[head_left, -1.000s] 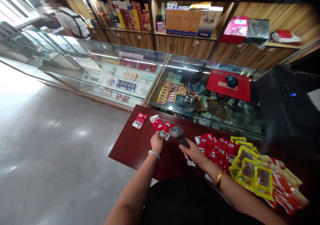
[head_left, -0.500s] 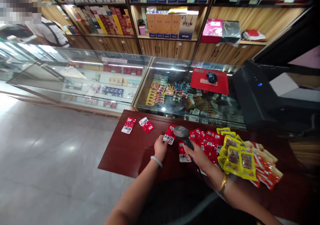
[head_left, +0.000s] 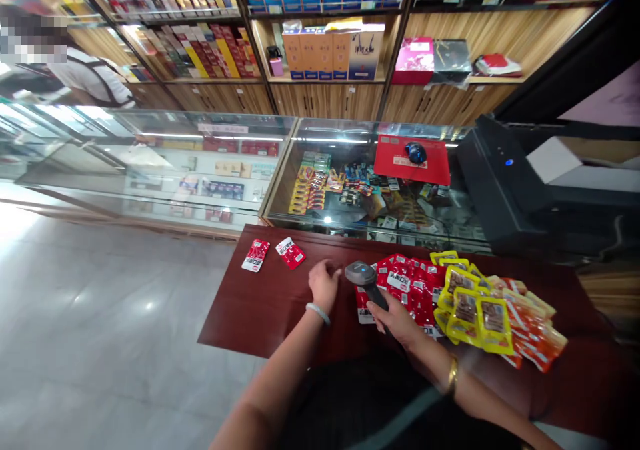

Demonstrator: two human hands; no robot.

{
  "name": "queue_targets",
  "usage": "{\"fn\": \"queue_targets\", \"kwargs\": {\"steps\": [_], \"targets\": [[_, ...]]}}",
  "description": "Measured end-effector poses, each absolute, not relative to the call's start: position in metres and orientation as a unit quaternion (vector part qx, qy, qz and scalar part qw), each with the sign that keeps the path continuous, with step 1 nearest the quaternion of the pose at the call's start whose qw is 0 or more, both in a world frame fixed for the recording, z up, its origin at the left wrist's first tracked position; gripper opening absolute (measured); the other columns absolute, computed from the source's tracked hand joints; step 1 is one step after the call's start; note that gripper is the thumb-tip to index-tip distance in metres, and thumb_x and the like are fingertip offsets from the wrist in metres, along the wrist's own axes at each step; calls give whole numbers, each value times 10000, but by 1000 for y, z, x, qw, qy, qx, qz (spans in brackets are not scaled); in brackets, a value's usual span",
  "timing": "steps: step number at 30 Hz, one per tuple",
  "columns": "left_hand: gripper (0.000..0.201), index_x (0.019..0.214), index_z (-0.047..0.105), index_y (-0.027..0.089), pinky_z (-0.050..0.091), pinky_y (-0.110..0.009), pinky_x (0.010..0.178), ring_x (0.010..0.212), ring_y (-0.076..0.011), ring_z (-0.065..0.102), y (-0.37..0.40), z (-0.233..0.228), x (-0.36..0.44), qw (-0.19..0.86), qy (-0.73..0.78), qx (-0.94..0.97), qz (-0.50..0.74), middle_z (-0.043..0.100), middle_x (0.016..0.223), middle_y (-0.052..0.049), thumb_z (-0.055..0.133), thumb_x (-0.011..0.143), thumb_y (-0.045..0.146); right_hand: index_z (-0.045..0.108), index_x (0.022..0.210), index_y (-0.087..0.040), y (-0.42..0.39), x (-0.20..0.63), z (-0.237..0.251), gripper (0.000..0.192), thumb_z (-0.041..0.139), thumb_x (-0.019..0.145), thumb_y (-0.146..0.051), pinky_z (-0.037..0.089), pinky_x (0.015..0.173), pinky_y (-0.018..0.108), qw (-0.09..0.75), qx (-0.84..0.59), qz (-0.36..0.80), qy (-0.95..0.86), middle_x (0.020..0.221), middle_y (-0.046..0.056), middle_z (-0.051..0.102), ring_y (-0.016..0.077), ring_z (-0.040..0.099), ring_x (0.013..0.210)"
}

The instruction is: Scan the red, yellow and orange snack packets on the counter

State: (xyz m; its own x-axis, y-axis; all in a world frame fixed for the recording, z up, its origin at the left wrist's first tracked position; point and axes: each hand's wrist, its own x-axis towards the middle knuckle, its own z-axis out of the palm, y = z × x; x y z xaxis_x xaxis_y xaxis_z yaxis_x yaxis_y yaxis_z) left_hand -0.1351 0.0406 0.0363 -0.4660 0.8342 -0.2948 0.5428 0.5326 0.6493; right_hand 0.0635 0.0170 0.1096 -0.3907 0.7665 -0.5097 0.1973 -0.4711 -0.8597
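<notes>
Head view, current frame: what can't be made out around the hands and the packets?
- Left hand: seen from the back, so any packet under its fingers is hidden.
- Right hand wraps the scanner handle; the trigger is hidden.
- Red packets: print too small to read.
- Orange packets: blurred near the frame's edge.

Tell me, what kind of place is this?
Most likely a small shop's checkout counter. Glass display cases hold packaged goods, wooden shelves behind carry boxed cartons, and the right hand holds a grey handheld barcode scanner over red snack packets.
</notes>
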Motion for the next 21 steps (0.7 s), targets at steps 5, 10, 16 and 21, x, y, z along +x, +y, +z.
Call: {"fn": "queue_targets", "kwargs": {"steps": [5,10,16,21], "targets": [[647,1443,418,288,306,-457,1100,1423,-322,286,57,36,-213,117,919,349,142,295,1566,-133,586,847,475,499,1072,-183,16,57,106,490,623,804,-575,315,399,220,190,-506,692,-479,455,-128,439,89,396,347],[603,1443,428,360,252,-510,1111,1472,-343,175,62,19,-230,148,913,372,77,255,1592,-113,557,866,478,518,1035,-181,13,55,103,463,607,814,-578,320,405,220,180,-504,683,-497,440,-120,447,96,421,355],[400,1211,642,380,329,-385,1062,1334,-278,398,49,19,-213,151,872,455,97,441,1468,-46,654,811,383,508,1105,-179,12,56,98,478,608,830,-556,332,415,224,188,-514,675,-495,423,-127,444,98,410,344],[430,1192,580,222,404,-351,896,1052,-260,569,46,36,-200,222,856,464,48,634,1090,-112,666,799,374,516,1086,-180,11,56,103,456,619,827,-541,328,420,218,195,-508,677,-495,463,-121,455,87,414,358]]}}
